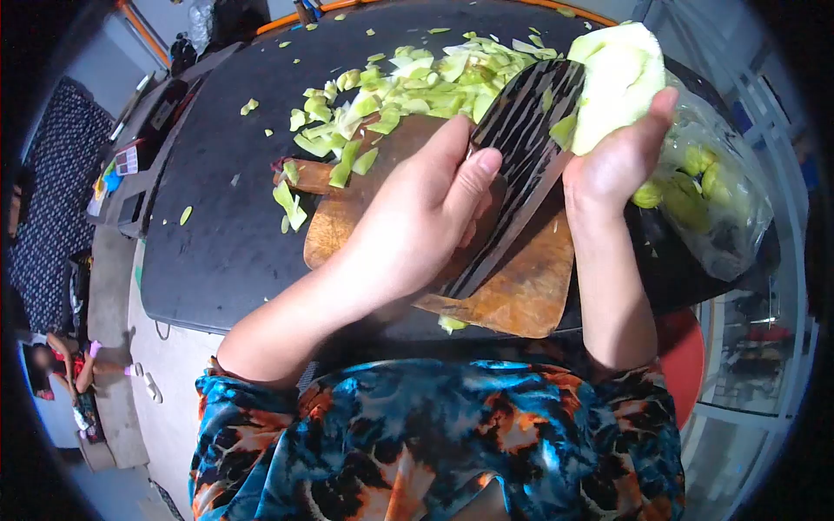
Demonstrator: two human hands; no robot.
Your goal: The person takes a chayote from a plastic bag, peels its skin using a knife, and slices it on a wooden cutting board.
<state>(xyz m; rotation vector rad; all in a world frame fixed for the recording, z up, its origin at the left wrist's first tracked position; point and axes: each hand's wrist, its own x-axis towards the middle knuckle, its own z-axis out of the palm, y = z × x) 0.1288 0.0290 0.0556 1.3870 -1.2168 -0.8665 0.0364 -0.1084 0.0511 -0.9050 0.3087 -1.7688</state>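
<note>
My left hand (426, 208) is closed around the handle end of a broad dark cleaver (530, 148), its blade slanting up to the right. On the right, my right hand (617, 156) holds a large pale green peeled fruit (618, 82) upright, close beside the blade. A small green peel piece clings to the blade near the fruit. Below the hands lies a wooden cutting board (530, 278), partly hidden by the left hand and the cleaver. Green peel scraps (408, 87) are heaped behind the board.
A black table (208, 200) bears the board and scattered peel. At the right is a clear plastic bag (738, 226) with several green fruits. A wooden handle (308, 175) lies left of the board. A red stool (682, 356) stands below right. Another person (74, 373) sits far left.
</note>
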